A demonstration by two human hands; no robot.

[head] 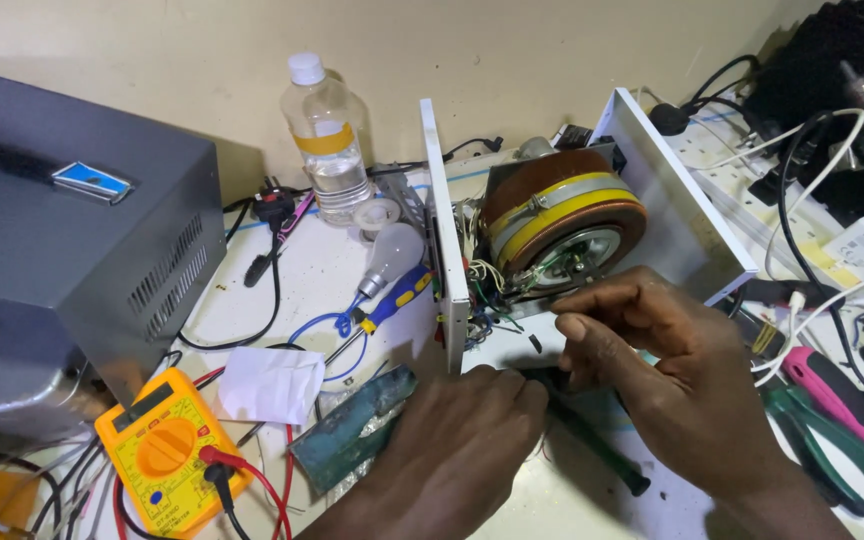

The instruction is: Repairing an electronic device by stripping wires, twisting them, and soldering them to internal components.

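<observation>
A dark slender tool [592, 440] is gripped by the closed left hand [452, 450] and pinched, apparently, by the right hand [672, 380], near the opened white casing [447, 250]. The thin wires [482, 285] beside the wound coil [562, 220] could be snagged by a slip.

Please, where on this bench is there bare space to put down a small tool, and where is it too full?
One bare patch lies between the grey metal case and the light bulb, bordered by a black cable. Another, smaller, lies on the table between the wrists. It is crowded around the yellow multimeter and right of the right hand, by the pliers.
</observation>
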